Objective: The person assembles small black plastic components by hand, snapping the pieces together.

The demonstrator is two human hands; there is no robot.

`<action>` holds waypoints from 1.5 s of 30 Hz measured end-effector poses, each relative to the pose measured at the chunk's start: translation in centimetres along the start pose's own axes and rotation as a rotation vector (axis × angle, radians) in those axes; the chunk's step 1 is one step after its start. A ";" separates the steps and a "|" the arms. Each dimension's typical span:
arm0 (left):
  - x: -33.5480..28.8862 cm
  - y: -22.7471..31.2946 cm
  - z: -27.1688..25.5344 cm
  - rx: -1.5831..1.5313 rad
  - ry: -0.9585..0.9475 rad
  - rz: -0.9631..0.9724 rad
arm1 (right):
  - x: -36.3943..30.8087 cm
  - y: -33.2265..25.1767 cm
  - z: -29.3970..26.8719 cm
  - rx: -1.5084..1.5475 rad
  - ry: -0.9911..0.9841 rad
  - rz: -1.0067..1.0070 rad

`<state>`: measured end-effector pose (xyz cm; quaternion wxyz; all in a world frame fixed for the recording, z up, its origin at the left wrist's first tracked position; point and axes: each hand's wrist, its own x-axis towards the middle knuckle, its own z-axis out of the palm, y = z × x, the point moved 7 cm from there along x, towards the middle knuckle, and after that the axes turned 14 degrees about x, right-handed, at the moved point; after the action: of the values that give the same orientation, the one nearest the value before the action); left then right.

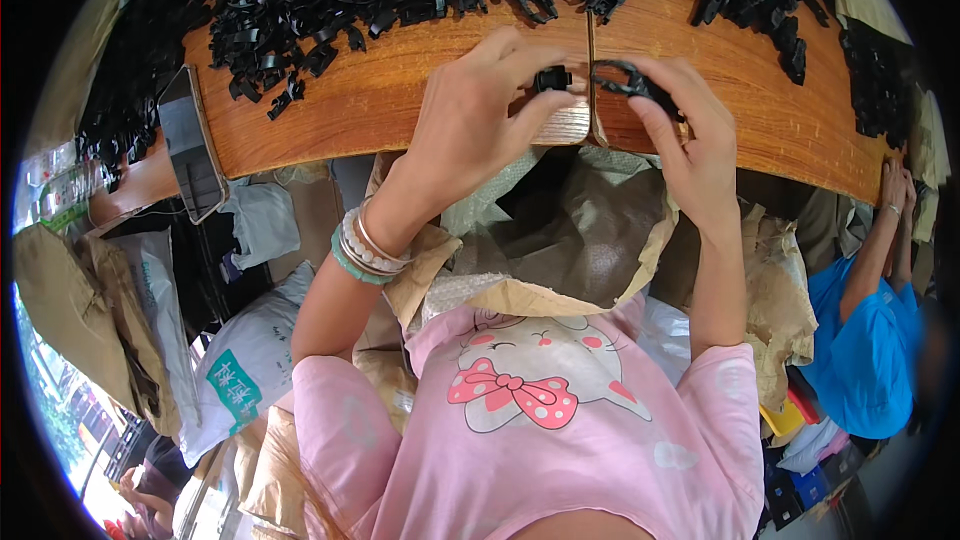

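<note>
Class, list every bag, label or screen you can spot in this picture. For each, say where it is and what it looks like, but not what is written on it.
White sack: lower left, on the floor; bulging, with a teal label patch.
Woven sack: open under the table edge, between the forearms; beige-grey.
Brown paper bags: far left; crumpled, tan.
Tablet: table's left end; flat, grey, screen dark.

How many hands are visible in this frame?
3: the left hand and right hand each pinch a black plastic part at the table edge; a co-worker's hand far right. Others may be hidden.
</note>
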<state>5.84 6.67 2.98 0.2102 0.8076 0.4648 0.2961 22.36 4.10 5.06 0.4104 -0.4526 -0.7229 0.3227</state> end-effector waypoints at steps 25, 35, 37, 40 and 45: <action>-0.1 0.0 0.4 -0.068 0.036 0.028 | 3.0 -3.7 2.8 -0.424 -0.388 -0.101; -1.4 0.3 -0.5 -0.076 -0.064 -0.187 | -1.0 -1.3 0.7 0.165 0.044 0.091; -2.5 0.6 -0.6 -0.339 -0.087 -0.338 | -1.2 -0.9 0.4 0.300 0.072 0.139; -3.1 1.7 0.0 -0.896 -0.299 -0.378 | -1.2 -1.6 0.2 0.279 0.064 -0.020; -3.5 2.9 0.4 -1.052 -0.375 -0.421 | -1.1 -3.2 1.3 0.260 -0.069 -0.150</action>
<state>6.58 2.25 3.43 0.7147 0.5241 0.3606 0.2908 20.21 1.72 6.82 0.4634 -0.3290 -0.7204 0.3975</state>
